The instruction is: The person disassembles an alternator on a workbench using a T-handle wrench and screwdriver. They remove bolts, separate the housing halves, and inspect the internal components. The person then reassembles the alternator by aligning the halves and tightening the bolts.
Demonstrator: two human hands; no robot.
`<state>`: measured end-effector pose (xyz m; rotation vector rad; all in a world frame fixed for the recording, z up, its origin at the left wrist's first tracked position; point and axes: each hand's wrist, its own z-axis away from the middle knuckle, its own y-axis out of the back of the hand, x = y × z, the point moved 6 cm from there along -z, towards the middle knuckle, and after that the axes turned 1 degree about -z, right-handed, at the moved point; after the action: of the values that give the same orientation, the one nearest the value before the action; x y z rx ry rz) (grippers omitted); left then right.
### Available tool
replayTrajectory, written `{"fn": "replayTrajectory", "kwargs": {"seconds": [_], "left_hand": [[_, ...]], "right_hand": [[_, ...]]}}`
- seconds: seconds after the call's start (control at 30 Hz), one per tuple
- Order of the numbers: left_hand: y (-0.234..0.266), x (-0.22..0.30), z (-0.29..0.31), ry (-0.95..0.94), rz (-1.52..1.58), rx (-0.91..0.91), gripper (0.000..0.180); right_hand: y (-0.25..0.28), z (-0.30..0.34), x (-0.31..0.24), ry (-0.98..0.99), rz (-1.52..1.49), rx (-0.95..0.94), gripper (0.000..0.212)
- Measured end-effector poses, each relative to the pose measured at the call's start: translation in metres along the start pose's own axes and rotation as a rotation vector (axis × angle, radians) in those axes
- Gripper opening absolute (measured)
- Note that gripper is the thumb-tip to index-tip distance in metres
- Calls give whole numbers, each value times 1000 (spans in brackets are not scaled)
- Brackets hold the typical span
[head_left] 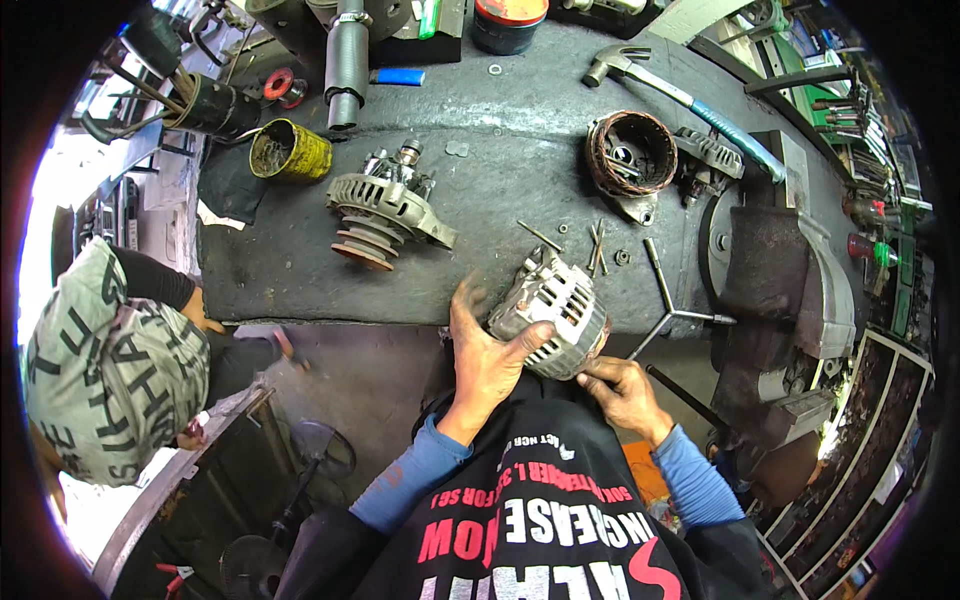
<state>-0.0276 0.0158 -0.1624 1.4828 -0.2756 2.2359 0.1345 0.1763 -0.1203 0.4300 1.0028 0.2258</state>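
An alternator housing (562, 312) with slotted silver metal rests tilted at the bench's front edge, close to my body. My left hand (490, 360) is wrapped around its left side, thumb lying on the front. At its lower right rim, where some copper winding shows, the curled fingers of my right hand (622, 393) grip the edge. Just beyond the housing lie several long bolts (598, 248) and a small nut (623, 257). A three-armed socket wrench (668, 308) lies to the right.
Another alternator part with a pulley (375, 215) stands left, near a yellow can (290, 150). Farther right are a copper-wound stator (632, 155), a claw hammer (690, 105) and a large vise (780, 270). Another person in a patterned cap (110, 370) is at the left.
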Motion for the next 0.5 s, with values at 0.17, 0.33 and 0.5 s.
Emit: {"fn": "replayTrajectory", "kwargs": {"seconds": [0.17,0.33,0.5], "left_hand": [[-5,9,13,228,325,46,121],[-14,4,24,368,565,-18,110],[-24,8,24,414,651,-71,114]], "right_hand": [[-16,7,14,10,-78,48,27],[-25,6,30,23,-147,84,26],[-34,4,34,-98,-153,44,24]]}}
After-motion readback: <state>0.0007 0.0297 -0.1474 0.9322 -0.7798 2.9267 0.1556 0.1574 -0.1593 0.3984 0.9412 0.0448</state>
